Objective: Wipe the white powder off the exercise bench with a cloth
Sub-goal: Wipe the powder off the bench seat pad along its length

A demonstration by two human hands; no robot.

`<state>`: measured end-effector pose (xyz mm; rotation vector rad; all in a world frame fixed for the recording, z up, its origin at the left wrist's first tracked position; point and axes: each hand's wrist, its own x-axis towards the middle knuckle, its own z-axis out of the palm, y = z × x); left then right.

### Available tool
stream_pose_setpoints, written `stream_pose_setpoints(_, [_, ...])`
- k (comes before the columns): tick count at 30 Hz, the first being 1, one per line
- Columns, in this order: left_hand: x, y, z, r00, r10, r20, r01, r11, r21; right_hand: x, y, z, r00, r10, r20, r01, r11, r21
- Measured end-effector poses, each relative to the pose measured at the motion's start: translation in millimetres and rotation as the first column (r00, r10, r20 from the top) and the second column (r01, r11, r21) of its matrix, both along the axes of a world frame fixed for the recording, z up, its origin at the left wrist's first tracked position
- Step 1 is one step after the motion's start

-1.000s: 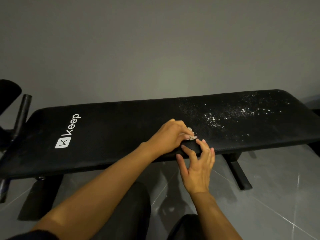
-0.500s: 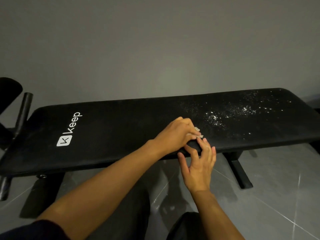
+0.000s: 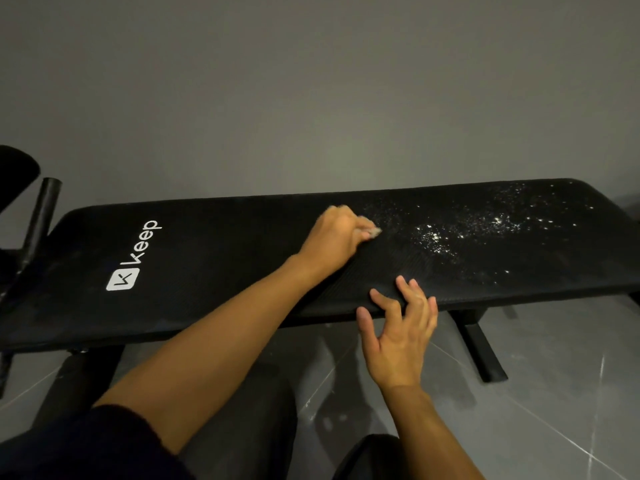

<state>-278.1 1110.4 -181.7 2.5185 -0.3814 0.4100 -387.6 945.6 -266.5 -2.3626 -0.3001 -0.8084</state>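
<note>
A small pale cloth (image 3: 373, 231) is held bunched in the left grip (image 3: 337, 239), which is pressed on the black bench (image 3: 214, 258) about midway along its length. The white powder (image 3: 446, 237) is scattered just to the right of the cloth, strung along the bench's long axis toward the right end. The right grip (image 3: 403, 327) is released, its fingers spread, with fingertips at the bench's near edge. A rightward stroke along the length is judged to be called for.
</note>
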Motion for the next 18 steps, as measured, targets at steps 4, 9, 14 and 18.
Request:
stream_pose_setpoints(4, [9.5, -9.8, -0.6, 1.0, -0.017, -0.011, 0.017, 0.999, 0.029, 0.4, -0.1, -0.2, 1.0, 0.001, 0.0, -0.001, 1.0, -0.002])
stream_pose_setpoints(9, [25.4, 4.4, 0.9, 0.996, -0.087, -0.008, 0.087, 0.994, 0.062, 2.2, -0.7, 1.2, 1.0, 0.0, -0.017, 0.0, 1.0, -0.016])
stream_pose_setpoints(14, [48.7, -3.6, 1.8, 0.997, 0.069, -0.041, -0.068, 0.997, 0.024, 2.5, -2.3, 1.5, 0.999, 0.016, -0.046, -0.017, 0.999, -0.03])
stream_pose_setpoints(18, [14.7, -7.1, -4.8, 0.976, -0.219, 0.012, 0.217, 0.972, 0.085, 4.4, -0.1, -0.5, 1.0, 0.003, -0.013, -0.003, 1.0, -0.023])
